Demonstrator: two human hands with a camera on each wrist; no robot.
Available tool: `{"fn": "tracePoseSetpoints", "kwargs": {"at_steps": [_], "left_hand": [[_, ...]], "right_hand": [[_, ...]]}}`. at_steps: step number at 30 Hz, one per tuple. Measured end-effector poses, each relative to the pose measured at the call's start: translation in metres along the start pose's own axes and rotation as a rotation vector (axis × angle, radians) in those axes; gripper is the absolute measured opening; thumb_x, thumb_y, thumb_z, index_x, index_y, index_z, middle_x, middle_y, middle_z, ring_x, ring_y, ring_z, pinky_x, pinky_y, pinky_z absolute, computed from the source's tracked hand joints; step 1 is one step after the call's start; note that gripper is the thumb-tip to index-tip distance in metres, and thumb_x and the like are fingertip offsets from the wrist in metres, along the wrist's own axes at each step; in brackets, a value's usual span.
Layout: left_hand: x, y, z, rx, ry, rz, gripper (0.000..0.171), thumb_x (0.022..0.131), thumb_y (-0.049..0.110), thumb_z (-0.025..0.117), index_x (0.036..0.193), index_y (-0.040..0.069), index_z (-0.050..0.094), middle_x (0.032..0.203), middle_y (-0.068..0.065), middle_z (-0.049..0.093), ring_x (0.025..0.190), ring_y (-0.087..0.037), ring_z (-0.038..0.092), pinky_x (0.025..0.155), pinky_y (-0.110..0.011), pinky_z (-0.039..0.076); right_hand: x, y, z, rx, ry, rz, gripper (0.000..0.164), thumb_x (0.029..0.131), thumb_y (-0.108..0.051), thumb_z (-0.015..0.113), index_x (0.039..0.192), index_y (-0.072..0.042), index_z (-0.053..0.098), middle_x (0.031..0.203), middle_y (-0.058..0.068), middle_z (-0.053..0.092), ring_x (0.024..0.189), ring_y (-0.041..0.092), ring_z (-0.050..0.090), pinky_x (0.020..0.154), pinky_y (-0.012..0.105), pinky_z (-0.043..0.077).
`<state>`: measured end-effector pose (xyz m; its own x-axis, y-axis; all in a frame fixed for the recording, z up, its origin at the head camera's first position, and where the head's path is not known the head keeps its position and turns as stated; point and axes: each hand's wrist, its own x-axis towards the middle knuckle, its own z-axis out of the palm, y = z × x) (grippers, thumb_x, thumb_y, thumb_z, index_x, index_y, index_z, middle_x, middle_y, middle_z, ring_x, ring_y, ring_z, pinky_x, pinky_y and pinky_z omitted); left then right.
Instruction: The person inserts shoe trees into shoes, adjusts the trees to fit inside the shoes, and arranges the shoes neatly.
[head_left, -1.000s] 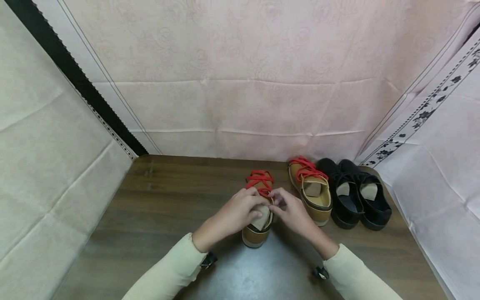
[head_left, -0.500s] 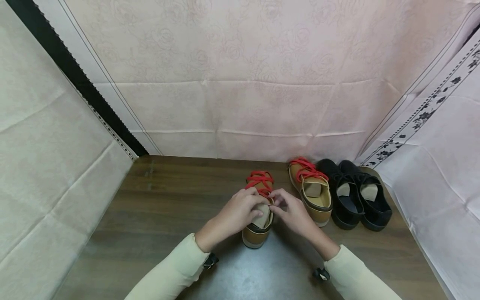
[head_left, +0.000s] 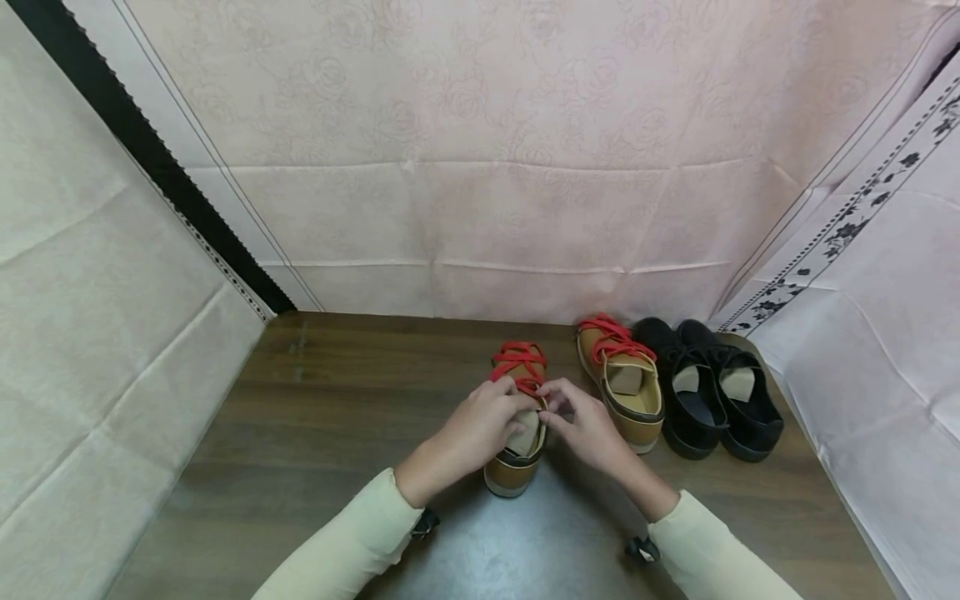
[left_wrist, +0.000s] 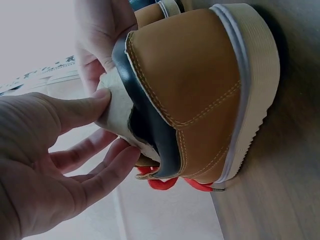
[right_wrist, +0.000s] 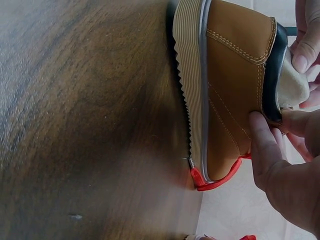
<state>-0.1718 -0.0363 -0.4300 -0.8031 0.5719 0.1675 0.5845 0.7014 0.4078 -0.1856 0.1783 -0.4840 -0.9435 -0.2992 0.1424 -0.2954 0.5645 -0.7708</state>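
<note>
A tan shoe (head_left: 510, 477) with red laces (head_left: 519, 358) stands on the wooden floor, toe pointing away from me. My left hand (head_left: 480, 423) is over its opening. In the left wrist view, thumb and fingers pinch the beige tongue (left_wrist: 117, 105), which is drawn up past the dark collar (left_wrist: 142, 112). At the shoe's right side is my right hand (head_left: 583, 423). The right wrist view has its thumb and finger pinching the upper's edge just in front of the collar (right_wrist: 272, 95). The fingers partly hide the laces nearest the opening.
To the right stands a matching tan shoe (head_left: 643, 429), also red-laced. Beside it sits a pair of black shoes, one left (head_left: 693, 433) and one right (head_left: 753, 433). Pale patterned cloth (head_left: 480, 217) hangs behind the wooden surface (head_left: 352, 392) and at both sides.
My left wrist and forearm have shifted slightly to the right. Both hands keep their hold on the shoe, which has not visibly moved.
</note>
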Motion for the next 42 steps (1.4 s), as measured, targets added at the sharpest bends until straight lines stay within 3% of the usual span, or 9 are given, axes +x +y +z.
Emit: {"fn": "tracePoseSetpoints", "kwargs": {"at_steps": [9,18,32,42], "left_hand": [[0.0,-0.001,0.009,0.111,0.049,0.047,0.036,0.089,0.018,0.082,0.124,0.018,0.075,0.101,-0.002,0.062,0.092,-0.017,0.062,0.079,-0.027,0.057],[-0.003,0.001,0.016,0.276,0.159,0.158,0.026,0.092,0.012,0.079,0.118,0.014,0.076,0.101,-0.006,0.064,0.09,-0.016,0.066,0.075,-0.024,0.06],[-0.004,-0.001,0.02,0.326,0.222,0.188,0.022,0.093,0.008,0.076,0.115,0.012,0.077,0.102,-0.007,0.066,0.089,-0.016,0.069,0.074,-0.025,0.061],[-0.002,-0.006,0.023,0.252,0.255,0.188,0.026,0.09,0.01,0.081,0.115,0.013,0.078,0.099,-0.006,0.064,0.088,-0.017,0.068,0.074,-0.027,0.061]], "right_hand": [[0.002,-0.001,-0.001,0.0,-0.006,0.004,0.03,0.095,-0.01,0.075,0.121,-0.018,0.063,0.091,-0.002,0.066,0.091,0.016,0.068,0.079,0.033,0.057],[0.001,-0.002,0.0,-0.012,0.01,0.003,0.029,0.095,-0.01,0.075,0.12,-0.018,0.063,0.091,-0.002,0.066,0.09,0.016,0.067,0.079,0.033,0.057],[0.001,-0.001,0.001,-0.012,0.015,-0.018,0.029,0.095,-0.01,0.075,0.12,-0.018,0.064,0.09,-0.003,0.066,0.09,0.015,0.068,0.081,0.036,0.057],[0.0,-0.001,-0.001,-0.018,0.01,-0.016,0.029,0.094,-0.01,0.076,0.119,-0.018,0.064,0.089,-0.003,0.066,0.089,0.015,0.068,0.079,0.034,0.057]]}}
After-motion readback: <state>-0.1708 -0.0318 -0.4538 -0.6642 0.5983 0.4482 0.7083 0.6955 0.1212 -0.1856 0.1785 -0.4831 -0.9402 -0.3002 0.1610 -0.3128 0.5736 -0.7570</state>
